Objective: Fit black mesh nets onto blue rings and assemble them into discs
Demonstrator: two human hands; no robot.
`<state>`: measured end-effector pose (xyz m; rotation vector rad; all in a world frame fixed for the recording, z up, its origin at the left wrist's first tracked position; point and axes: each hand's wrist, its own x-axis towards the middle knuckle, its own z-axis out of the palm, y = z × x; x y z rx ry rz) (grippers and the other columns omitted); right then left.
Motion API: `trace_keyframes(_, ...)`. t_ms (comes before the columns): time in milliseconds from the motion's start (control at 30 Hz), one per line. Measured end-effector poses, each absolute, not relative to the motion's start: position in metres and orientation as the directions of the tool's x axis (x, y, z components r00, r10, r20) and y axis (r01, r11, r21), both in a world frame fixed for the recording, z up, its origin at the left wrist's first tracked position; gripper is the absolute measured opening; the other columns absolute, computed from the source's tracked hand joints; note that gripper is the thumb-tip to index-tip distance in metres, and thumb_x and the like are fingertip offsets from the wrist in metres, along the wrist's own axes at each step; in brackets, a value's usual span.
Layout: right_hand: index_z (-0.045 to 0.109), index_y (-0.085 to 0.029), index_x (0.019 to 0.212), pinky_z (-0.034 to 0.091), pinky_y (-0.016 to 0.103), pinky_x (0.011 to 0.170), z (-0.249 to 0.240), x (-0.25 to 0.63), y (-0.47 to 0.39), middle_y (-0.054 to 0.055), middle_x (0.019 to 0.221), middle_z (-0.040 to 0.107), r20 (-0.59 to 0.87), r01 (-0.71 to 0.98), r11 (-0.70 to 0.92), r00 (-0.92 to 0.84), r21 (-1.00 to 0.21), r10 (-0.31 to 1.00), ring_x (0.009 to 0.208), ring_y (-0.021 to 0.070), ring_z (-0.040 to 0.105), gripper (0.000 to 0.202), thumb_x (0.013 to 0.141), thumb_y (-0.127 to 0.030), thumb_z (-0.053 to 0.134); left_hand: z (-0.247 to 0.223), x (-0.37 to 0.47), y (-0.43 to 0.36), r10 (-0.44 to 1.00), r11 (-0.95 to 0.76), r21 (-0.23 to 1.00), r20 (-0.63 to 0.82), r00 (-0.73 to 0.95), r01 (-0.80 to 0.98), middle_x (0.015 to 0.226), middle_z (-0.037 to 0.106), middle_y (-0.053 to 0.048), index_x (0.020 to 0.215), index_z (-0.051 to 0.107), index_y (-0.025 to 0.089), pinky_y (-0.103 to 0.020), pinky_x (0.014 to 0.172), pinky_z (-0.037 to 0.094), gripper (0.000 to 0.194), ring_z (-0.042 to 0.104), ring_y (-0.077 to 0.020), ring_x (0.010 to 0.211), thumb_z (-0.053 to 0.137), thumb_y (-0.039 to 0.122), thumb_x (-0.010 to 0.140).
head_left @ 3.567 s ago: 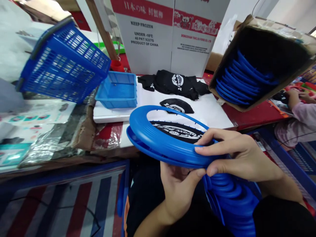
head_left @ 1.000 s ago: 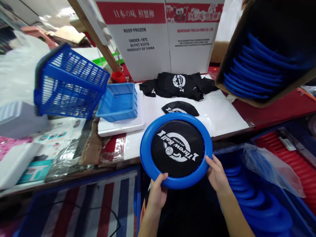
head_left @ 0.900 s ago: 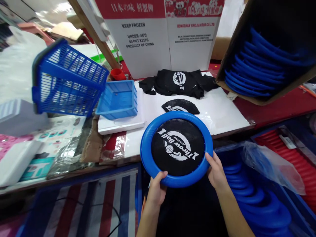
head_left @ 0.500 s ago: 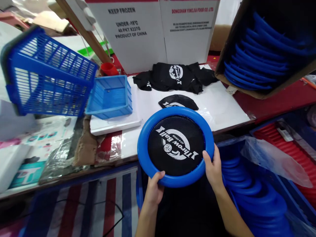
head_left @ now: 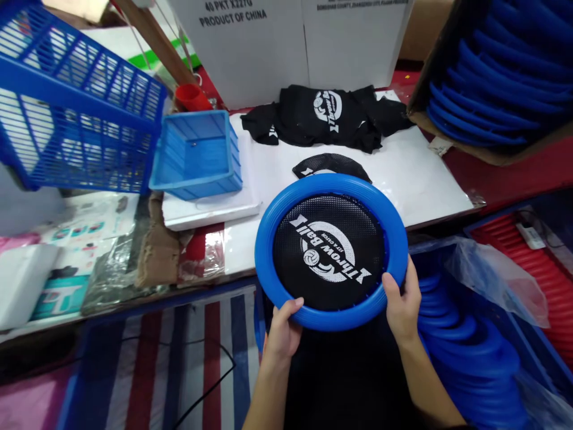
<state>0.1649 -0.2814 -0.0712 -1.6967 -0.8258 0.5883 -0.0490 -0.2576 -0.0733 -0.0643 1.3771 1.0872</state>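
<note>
One blue mesh disc [head_left: 330, 245] hovering near white board [head_left: 421, 194]; left hand [head_left: 284, 335] gripping its near side, right hand [head_left: 404, 301] grasping its right side; black cloths [head_left: 302, 118] lying beyond on board.

The disc [head_left: 331, 251] is held between left hand [head_left: 285, 331] and right hand [head_left: 403, 301]; behind it, a fabric piece [head_left: 329, 162] is partly covered. Farther back, a fabric heap [head_left: 308, 119] is backed by a carton [head_left: 290, 48], flanked left by tray [head_left: 201, 188] and basket [head_left: 67, 98], right by boxed rings [head_left: 501, 77].
</note>
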Motion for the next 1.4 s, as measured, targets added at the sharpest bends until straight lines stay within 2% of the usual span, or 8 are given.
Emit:
trace_keyframes(200, 0.06, -0.017, 0.15, 0.047, 0.051, 0.118, -0.089, 0.17, -0.277, 0.014, 0.142, 0.068, 0.165, 0.3, -0.044, 0.635, -0.953, 0.755, 0.135, 0.0337, 0.062, 0.064, 0.094, -0.048, 0.068, -0.072, -0.033, -0.268, 0.666, 0.446, 0.668, -0.692, -0.278, -0.596, 0.11, 0.077, -0.003, 0.117, 0.07, 0.024, -0.029, 0.088, 0.059, 0.063, 0.073, -0.0228, 0.104, 0.09, 0.027, 0.057)
trace_keyframes(300, 0.06, -0.018, 0.15, 0.048, 0.052, 0.116, -0.09, 0.174, -0.273, 0.014, 0.142, 0.068, 0.208, 0.319, -0.005, 0.628, -0.948, 0.75, 0.13, 0.0333, 0.064, 0.065, 0.092, -0.047, 0.07, -0.075, -0.023, -0.272, 0.724, 0.313, 0.799, -0.551, -0.415, -0.514, 0.134, 0.071, -0.006, 0.144, 0.055, 0.028, -0.033, 0.108, 0.053, 0.082, 0.068, -0.0241, 0.124, 0.088, 0.032, 0.068)
trace_keyframes(367, 0.059, -0.02, 0.151, 0.047, 0.052, 0.117, -0.088, 0.176, -0.271, 0.013, 0.144, 0.067, 0.201, 0.323, -0.008, 0.607, -0.946, 0.769, 0.132, 0.0329, 0.064, 0.065, 0.093, -0.047, 0.07, -0.076, -0.02, -0.272, 0.738, 0.25, 0.855, -0.472, -0.483, -0.454, 0.145, 0.065, -0.008, 0.152, 0.047, 0.029, -0.036, 0.117, 0.048, 0.089, 0.064, -0.025, 0.133, 0.086, 0.034, 0.073)
trace_keyframes(467, 0.058, -0.022, 0.153, 0.043, 0.052, 0.122, -0.085, 0.177, -0.267, 0.011, 0.151, 0.063, 0.161, 0.321, -0.032, 0.556, -0.947, 0.815, 0.139, 0.0322, 0.059, 0.063, 0.096, -0.046, 0.069, -0.077, -0.02, -0.271, 0.77, 0.219, 0.882, -0.418, -0.482, -0.417, 0.149, 0.063, -0.01, 0.154, 0.047, 0.027, -0.038, 0.122, 0.044, 0.086, 0.061, -0.0273, 0.139, 0.084, 0.037, 0.077)
trace_keyframes(667, 0.055, -0.023, 0.157, 0.037, 0.052, 0.128, -0.084, 0.175, -0.263, 0.01, 0.161, 0.056, 0.046, 0.252, -0.113, 0.548, -0.961, 0.835, 0.149, 0.0327, 0.051, 0.069, 0.095, -0.049, 0.07, -0.077, -0.023, -0.27, 0.79, 0.227, 0.861, -0.436, -0.432, -0.455, 0.145, 0.067, -0.011, 0.156, 0.047, 0.026, -0.039, 0.117, 0.05, 0.09, 0.066, -0.028, 0.133, 0.087, 0.039, 0.076)
trace_keyframes(900, 0.053, -0.022, 0.158, 0.036, 0.054, 0.128, -0.076, 0.172, -0.272, 0.01, 0.161, 0.056, 0.077, 0.256, -0.094, 0.584, -0.962, 0.808, 0.15, 0.0336, 0.051, 0.072, 0.093, -0.048, 0.071, -0.076, -0.021, -0.272, 0.792, 0.21, 0.862, -0.426, -0.437, -0.461, 0.149, 0.065, -0.011, 0.156, 0.048, 0.027, -0.036, 0.117, 0.051, 0.089, 0.065, -0.027, 0.135, 0.088, 0.04, 0.076)
trace_keyframes(1200, 0.056, -0.02, 0.155, 0.038, 0.056, 0.125, -0.079, 0.158, -0.288, 0.013, 0.157, 0.059, 0.102, 0.238, -0.087, 0.681, -0.967, 0.725, 0.145, 0.0351, 0.055, 0.07, 0.092, -0.046, 0.07, -0.071, -0.02, -0.274, 0.776, 0.231, 0.859, -0.446, -0.445, -0.457, 0.145, 0.068, -0.01, 0.156, 0.049, 0.027, -0.036, 0.111, 0.056, 0.081, 0.071, -0.024, 0.123, 0.082, 0.036, 0.082)
trace_keyframes(1400, 0.06, -0.021, 0.151, 0.038, 0.059, 0.124, -0.087, 0.169, -0.268, 0.011, 0.151, 0.063, 0.205, 0.296, 0.005, 0.65, -0.955, 0.732, 0.143, 0.0363, 0.056, 0.066, 0.09, -0.044, 0.07, -0.061, -0.009, -0.27, 0.732, 0.222, 0.845, -0.474, -0.489, -0.486, 0.156, 0.06, -0.008, 0.16, 0.04, 0.033, -0.035, 0.114, 0.053, 0.085, 0.063, -0.025, 0.138, 0.078, 0.032, 0.084)
